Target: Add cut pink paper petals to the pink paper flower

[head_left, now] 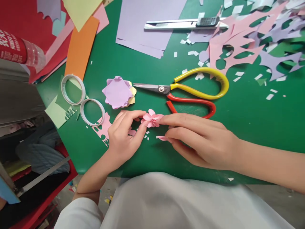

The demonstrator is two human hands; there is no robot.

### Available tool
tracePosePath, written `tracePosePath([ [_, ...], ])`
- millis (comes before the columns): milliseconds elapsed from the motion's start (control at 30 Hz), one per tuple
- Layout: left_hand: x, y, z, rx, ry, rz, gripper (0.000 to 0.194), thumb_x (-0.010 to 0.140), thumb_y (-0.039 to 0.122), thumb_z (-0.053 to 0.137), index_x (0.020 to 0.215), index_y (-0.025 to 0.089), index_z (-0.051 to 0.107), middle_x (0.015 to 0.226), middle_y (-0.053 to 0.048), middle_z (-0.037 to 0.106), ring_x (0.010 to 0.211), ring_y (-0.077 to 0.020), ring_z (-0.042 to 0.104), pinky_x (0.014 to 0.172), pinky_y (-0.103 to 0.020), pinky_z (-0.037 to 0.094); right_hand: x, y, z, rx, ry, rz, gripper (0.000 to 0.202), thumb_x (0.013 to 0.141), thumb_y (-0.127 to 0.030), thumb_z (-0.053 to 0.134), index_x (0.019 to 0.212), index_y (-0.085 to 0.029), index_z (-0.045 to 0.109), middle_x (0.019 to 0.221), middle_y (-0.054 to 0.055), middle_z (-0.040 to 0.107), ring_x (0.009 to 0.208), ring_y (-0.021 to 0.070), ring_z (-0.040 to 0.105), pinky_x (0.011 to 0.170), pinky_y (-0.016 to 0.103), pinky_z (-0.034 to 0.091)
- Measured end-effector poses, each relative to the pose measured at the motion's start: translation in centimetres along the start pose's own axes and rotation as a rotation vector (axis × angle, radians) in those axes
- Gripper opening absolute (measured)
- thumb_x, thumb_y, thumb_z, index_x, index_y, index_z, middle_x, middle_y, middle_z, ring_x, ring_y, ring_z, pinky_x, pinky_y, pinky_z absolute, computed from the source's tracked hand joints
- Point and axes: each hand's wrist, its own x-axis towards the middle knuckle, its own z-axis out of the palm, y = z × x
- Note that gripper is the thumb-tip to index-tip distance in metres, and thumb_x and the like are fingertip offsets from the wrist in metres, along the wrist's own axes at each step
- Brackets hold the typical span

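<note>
Over the green bench (257,127), the left hand (126,135) pinched an already many-petalled pink paper flower (152,119), while the right hand (205,140), nearly closed, touched its edge and gripped one loose petal (162,138), apparently not yet attached.

Scissors (164,89) with one yellow and one red handle lie on the green counter (267,124), blade tips just beside a folded purple paper piece (116,92) (yellow points show along one edge). Two tape rolls (103,111) sit near each other to the left. Farther up: an orange sheet (81,47), purple sheets (143,28), a box cutter (173,24) — and, at the right, pink cut-out scraps (238,35). A red-labelled bottle (14,49) shows at the left edge.
</note>
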Motion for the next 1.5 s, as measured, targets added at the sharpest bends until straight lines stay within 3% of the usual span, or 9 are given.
tracePosePath([
  [233, -1.0, 0.4, -0.6, -0.412, -0.110, -0.275, 0.015, 0.093, 0.024, 0.070, 0.107, 0.021, 0.066, 0.094, -0.001, 0.074, 0.083, -0.0121, 0.074, 0.067, -0.018, 0.058, -0.1, -0.7, -0.4, 0.127, 0.006, 0.026, 0.018, 0.093, -0.005, 0.057, 0.101, -0.021, 0.059, 0.121, 0.013, 0.073, 0.112, 0.0197, 0.072, 0.093, 0.029, 0.064],
  [400, -0.7, 0.6, -0.3, -0.589, -0.082, -0.299, 0.014, 0.089, 0.027, 0.076, 0.095, 0.019, 0.066, 0.088, 0.000, 0.071, 0.079, -0.0103, 0.073, 0.070, -0.018, 0.061, 0.1, -0.6, -0.9, 0.124, -0.040, -0.063, 0.012, 0.098, -0.010, 0.053, 0.101, -0.019, 0.060, 0.120, 0.014, 0.072, 0.118, 0.0191, 0.069, 0.099, 0.028, 0.062],
  [567, -0.7, 0.4, 0.1, -0.814, -0.081, -0.376, 0.014, 0.085, 0.021, 0.079, 0.092, 0.018, 0.067, 0.093, -0.001, 0.070, 0.082, -0.0103, 0.073, 0.077, -0.021, 0.064, 0.3, -0.6, -1.7, 0.156, -0.057, -0.077, 0.016, 0.097, -0.008, 0.052, 0.102, -0.019, 0.062, 0.112, 0.010, 0.073, 0.116, 0.0183, 0.068, 0.102, 0.028, 0.060],
  [733, -0.6, 0.7, -0.4, -0.959, -0.117, -0.497, 0.014, 0.085, 0.016, 0.079, 0.085, 0.017, 0.065, 0.100, -0.003, 0.074, 0.092, -0.0137, 0.077, 0.082, -0.022, 0.064, 0.1, -0.4, -2.3, 0.116, -0.027, -0.004, 0.018, 0.092, -0.004, 0.059, 0.102, -0.019, 0.060, 0.101, 0.009, 0.073, 0.097, 0.0155, 0.073, 0.087, 0.025, 0.063],
  [867, -0.5, 0.7, -0.6, -1.051, -0.117, -0.542, 0.018, 0.083, 0.015, 0.081, 0.087, 0.018, 0.064, 0.089, 0.000, 0.076, 0.092, -0.0135, 0.077, 0.081, -0.020, 0.064, 0.4, -0.2, -1.8, 0.199, -0.030, 0.051, 0.018, 0.094, -0.007, 0.055, 0.099, -0.024, 0.057, 0.093, 0.004, 0.074, 0.086, 0.0127, 0.074, 0.077, 0.022, 0.064],
  [1000, -0.6, 0.6, -0.6, -1.172, -0.182, -0.612, 0.022, 0.082, 0.016, 0.082, 0.092, 0.020, 0.063, 0.087, 0.003, 0.076, 0.083, -0.0096, 0.078, 0.075, -0.015, 0.064, 0.7, -0.7, -1.3, 0.166, 0.107, 0.172, 0.018, 0.093, -0.006, 0.054, 0.096, -0.023, 0.056, 0.086, -0.001, 0.074, 0.081, 0.0102, 0.074, 0.067, 0.019, 0.060],
  [1100, -0.5, 0.5, -0.6, -1.264, -0.224, -0.625, 0.024, 0.084, 0.016, 0.081, 0.098, 0.021, 0.062, 0.089, 0.003, 0.076, 0.083, -0.0090, 0.078, 0.074, -0.013, 0.063, 0.8, -1.0, -1.4, 0.137, 0.109, 0.179, 0.023, 0.088, -0.003, 0.062, 0.097, -0.023, 0.056, 0.085, -0.004, 0.074, 0.076, 0.0078, 0.074, 0.058, 0.017, 0.055],
  [1233, -0.6, 0.5, -0.4, -1.302, -0.247, -0.591, 0.028, 0.084, 0.014, 0.081, 0.103, 0.021, 0.063, 0.089, 0.004, 0.074, 0.086, -0.0092, 0.078, 0.075, -0.013, 0.064, 0.8, -0.9, -1.8, 0.229, 0.109, 0.197, 0.024, 0.087, -0.003, 0.062, 0.099, -0.023, 0.057, 0.084, -0.003, 0.072, 0.072, 0.0113, 0.072, 0.060, 0.023, 0.058],
  [1500, -1.1, 0.9, -0.3, -1.073, -0.170, -0.384, 0.031, 0.080, 0.012, 0.082, 0.101, 0.020, 0.061, 0.089, 0.001, 0.074, 0.083, -0.0130, 0.077, 0.073, -0.021, 0.068, 0.9, -0.4, -2.2, 0.249, 0.154, 0.247, 0.025, 0.086, -0.003, 0.066, 0.099, -0.023, 0.059, 0.085, -0.001, 0.071, 0.077, 0.0116, 0.069, 0.068, 0.024, 0.060],
])
